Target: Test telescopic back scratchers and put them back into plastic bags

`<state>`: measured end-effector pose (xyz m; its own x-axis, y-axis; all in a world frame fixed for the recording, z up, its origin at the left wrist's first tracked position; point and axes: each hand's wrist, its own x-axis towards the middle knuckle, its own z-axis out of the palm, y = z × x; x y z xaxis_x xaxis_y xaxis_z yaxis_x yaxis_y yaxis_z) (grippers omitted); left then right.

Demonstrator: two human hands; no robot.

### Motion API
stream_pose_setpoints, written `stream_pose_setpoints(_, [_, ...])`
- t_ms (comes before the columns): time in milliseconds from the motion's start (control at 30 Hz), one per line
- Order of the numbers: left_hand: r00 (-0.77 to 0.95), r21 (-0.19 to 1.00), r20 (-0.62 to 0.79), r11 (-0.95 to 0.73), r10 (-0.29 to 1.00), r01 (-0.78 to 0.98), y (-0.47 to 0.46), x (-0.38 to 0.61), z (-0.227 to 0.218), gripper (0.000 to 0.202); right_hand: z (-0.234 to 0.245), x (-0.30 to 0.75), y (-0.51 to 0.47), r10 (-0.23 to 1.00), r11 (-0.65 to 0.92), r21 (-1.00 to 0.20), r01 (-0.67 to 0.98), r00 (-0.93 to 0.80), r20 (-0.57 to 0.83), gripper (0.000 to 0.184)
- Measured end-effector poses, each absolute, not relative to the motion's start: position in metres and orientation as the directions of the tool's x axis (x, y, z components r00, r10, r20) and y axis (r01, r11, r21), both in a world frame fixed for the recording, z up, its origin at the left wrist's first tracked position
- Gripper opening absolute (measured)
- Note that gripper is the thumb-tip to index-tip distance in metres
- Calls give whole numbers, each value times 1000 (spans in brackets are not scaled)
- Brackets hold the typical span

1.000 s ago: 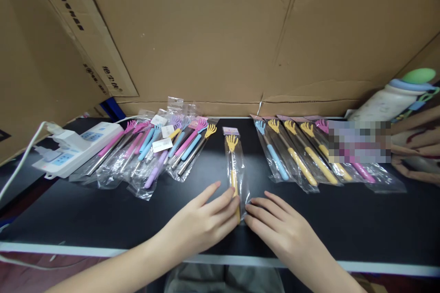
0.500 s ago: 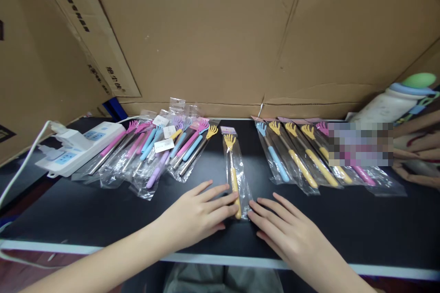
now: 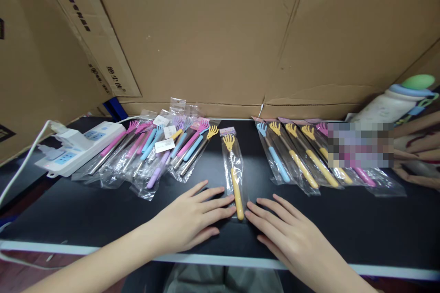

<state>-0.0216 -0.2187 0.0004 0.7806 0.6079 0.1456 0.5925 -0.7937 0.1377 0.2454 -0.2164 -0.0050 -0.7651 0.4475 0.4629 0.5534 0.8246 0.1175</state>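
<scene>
A yellow claw-headed scratcher in a clear bag lies lengthwise in the middle of the black table. My left hand rests flat on the table, fingers stretched out, fingertips at the left side of the bag's near end. My right hand lies flat too, its fingertips touching the bag's right side near the yellow handle. Neither hand grips anything.
A loose heap of bagged pink, blue and purple scratchers lies at the left. A neat row of bagged scratchers lies at the right. A white power strip sits far left, a bottle far right, beside another person's fingers. Cardboard walls stand behind.
Both hands have drawn back a little toward me and flattened on the table. The bagged yellow scratcher has been smoothed and shifted slightly.
</scene>
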Motion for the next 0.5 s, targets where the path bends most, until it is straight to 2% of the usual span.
stream_pose_setpoints(167, [784, 172, 143, -795, 604, 581, -213, -22, 4, 44, -7, 245, -214, 447, 833, 102, 544, -770, 456, 27])
stream_pose_setpoints(300, [796, 173, 153, -809, 586, 562, -206, -19, 7, 39, -1, 244, -207, 449, 851, 40, 524, -766, 460, 24])
stream_pose_setpoints(433, [807, 138, 248, -844, 536, 519, -194, -13, 14, 27, 23, 247, -190, 452, 885, -67, 461, -816, 360, 19])
stream_pose_setpoints(500, [789, 107, 301, -841, 536, 530, -186, -9, 17, 22, 37, 248, -177, 465, 882, -82, 464, -829, 309, 20])
